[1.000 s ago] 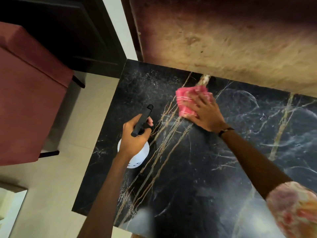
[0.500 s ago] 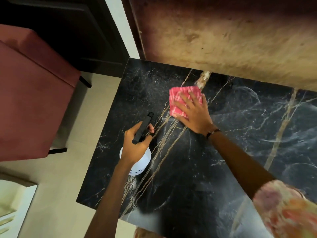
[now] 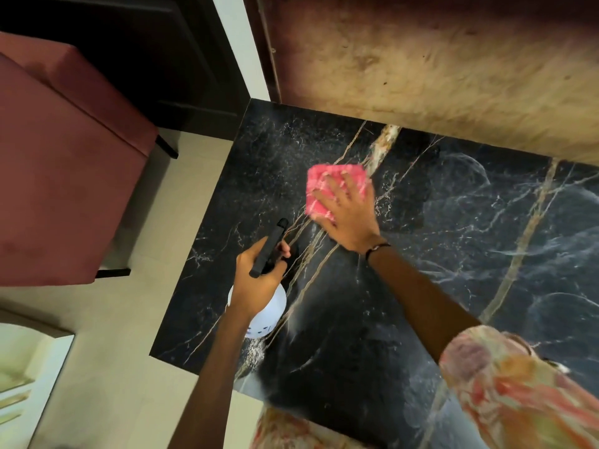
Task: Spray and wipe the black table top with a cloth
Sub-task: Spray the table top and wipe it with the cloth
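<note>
The black marble table top [image 3: 437, 254] with gold and white veins fills the right and middle of the view. My right hand [image 3: 348, 212] lies flat, fingers spread, pressing a folded pink cloth [image 3: 321, 186] onto the table near its far left part. My left hand [image 3: 259, 277] is closed around a white spray bottle [image 3: 270, 314] with a black trigger head [image 3: 269, 246], held above the table's left side, nozzle pointing away from me. Fine droplets speckle the table left of the cloth.
A dark red upholstered chair [image 3: 64, 176] stands on the pale floor [image 3: 107, 367] left of the table. A worn brown wall [image 3: 437, 66] runs along the table's far edge. Dark furniture [image 3: 136, 43] is at the upper left.
My right hand has slid the pink cloth leftward across the table, toward the left edge. My left hand keeps the spray bottle in about the same place.
</note>
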Action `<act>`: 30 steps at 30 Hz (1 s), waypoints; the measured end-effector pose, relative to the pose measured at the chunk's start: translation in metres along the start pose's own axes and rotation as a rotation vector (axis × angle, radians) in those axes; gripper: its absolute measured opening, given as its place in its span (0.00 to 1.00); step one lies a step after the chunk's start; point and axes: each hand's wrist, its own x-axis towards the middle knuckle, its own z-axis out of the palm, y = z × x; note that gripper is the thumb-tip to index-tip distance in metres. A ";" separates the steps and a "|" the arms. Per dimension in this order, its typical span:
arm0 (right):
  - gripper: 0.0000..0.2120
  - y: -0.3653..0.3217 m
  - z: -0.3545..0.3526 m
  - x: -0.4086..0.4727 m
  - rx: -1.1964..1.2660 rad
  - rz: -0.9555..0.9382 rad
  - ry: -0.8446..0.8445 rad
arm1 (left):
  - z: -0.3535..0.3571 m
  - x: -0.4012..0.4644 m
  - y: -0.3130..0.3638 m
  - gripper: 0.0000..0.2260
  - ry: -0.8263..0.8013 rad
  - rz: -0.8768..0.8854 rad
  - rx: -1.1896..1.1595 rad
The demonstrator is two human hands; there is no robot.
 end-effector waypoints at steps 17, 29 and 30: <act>0.29 -0.021 0.004 -0.014 0.035 0.043 0.008 | -0.015 -0.037 -0.027 0.11 0.065 -0.038 0.007; 0.28 0.031 0.004 -0.094 0.007 -0.196 -0.006 | -0.015 -0.063 -0.025 0.13 0.101 -0.087 0.008; 0.28 0.025 0.002 -0.083 0.023 -0.123 -0.015 | -0.016 -0.066 -0.025 0.13 0.104 -0.093 0.012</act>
